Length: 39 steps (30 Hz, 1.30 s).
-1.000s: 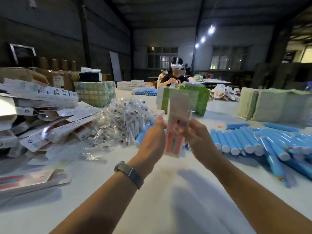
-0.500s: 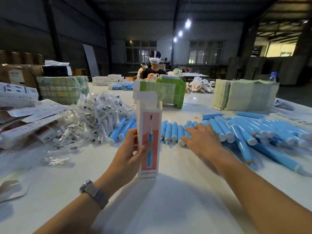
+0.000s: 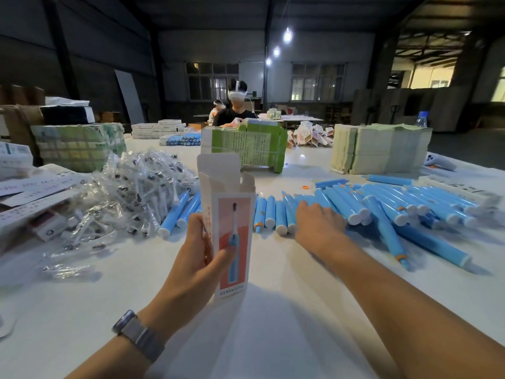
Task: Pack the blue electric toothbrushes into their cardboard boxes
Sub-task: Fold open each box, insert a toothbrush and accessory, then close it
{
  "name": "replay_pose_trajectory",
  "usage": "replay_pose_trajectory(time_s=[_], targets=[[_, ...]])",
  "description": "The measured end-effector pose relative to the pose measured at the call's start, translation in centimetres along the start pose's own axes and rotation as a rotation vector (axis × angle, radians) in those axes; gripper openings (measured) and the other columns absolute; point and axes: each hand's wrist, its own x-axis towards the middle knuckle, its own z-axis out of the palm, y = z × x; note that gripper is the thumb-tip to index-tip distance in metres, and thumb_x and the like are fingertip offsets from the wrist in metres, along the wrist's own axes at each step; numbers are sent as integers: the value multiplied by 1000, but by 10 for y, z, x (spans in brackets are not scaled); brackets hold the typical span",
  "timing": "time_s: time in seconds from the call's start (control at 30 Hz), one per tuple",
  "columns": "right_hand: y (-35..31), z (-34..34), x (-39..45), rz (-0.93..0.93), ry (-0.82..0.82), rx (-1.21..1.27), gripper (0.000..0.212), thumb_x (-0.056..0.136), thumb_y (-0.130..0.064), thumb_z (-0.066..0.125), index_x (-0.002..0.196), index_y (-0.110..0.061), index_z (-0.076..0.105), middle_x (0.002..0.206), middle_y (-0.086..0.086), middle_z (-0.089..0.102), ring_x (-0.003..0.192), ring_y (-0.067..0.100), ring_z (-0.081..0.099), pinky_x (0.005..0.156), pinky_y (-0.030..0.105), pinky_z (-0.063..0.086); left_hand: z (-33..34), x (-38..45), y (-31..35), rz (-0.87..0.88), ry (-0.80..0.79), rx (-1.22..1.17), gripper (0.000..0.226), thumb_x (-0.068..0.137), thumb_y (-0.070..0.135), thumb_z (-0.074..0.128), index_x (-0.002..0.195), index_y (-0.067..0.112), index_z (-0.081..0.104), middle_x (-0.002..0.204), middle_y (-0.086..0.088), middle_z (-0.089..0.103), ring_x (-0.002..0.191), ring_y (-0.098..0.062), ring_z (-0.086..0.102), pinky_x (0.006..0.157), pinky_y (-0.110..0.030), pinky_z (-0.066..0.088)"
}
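While the left hand [image 3: 195,258] grips the box [image 3: 231,236] upright, top flaps open, thumb across its printed front, the right hand [image 3: 318,227] lies flat, fingers spread wide, on the blue toothbrushes [image 3: 382,206] heaped across the white table [image 3: 273,324]. Bagged brush heads [image 3: 131,198] sit left of the box.

The head-worn camera looks forward and down across the white table [image 3: 273,324], close over both forearms.
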Motion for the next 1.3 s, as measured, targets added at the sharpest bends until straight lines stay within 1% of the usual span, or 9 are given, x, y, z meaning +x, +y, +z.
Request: replay_pose_trajectory(time_s=[0.17,0.27,0.37,0.5,0.6,0.77,0.97,1.13,1.3], targets=[[8,-8,2,106,-106,323,28,89,-37,60,107,-18,49,112,7,60,101,29,56,77,36,43,5,6,3,9,148,74,19,72,64,58,89,56,53,83,16,66,79,-11,70,64,-28,57],[1,-37,-2,107,16,764,38,91,-32,62,124,-20,47,107,1,62,96,24,61,75,35,52,6,7,2,-2,153,62,19,74,63,56,93,58,53,91,9,68,88,-24,70,74,-48,60],[-23,-81,-20,-87,103,1472,23,91,-21,60,111,-18,49,93,5,64,67,14,61,46,23,45,7,6,2,5,170,80,20,76,64,54,96,62,54,97,8,70,93,-25,71,82,-53,58],[-44,-129,-53,-368,110,1897,14,84,-29,56,96,-22,56,83,13,59,62,16,54,47,24,39,9,5,3,-11,185,151,27,74,65,55,98,53,52,91,12,71,86,-23,72,76,-54,59],[-52,-142,-68,-502,131,1845,14,85,-28,60,95,-19,59,79,9,62,67,16,56,50,22,40,11,3,6,-9,183,214,30,74,65,56,98,50,50,91,15,70,82,-22,72,74,-55,58],[-57,-130,-70,-532,422,1218,24,83,-22,70,103,-17,58,83,-10,59,68,13,55,65,38,53,13,3,8,-26,234,292,33,71,68,52,96,47,48,87,18,69,75,-18,70,70,-52,58],[-60,-106,-63,-671,242,1353,79,80,-13,77,136,-41,28,98,-28,54,83,8,63,63,18,53,12,4,6,-12,275,216,35,73,66,57,94,39,50,82,5,69,78,-31,70,70,-58,56],[-61,-93,-56,-660,330,1282,28,88,-35,64,116,-40,59,96,-19,56,77,3,55,67,17,49,-3,8,4,27,324,226,27,77,62,58,96,43,52,85,19,66,77,-9,66,69,-35,56],[-63,-73,-48,-554,250,1326,20,86,-34,60,105,-36,65,87,-19,61,72,-1,55,67,9,44,-20,15,-4,26,488,323,20,91,36,67,94,27,50,81,21,66,72,3,62,62,-17,50]])
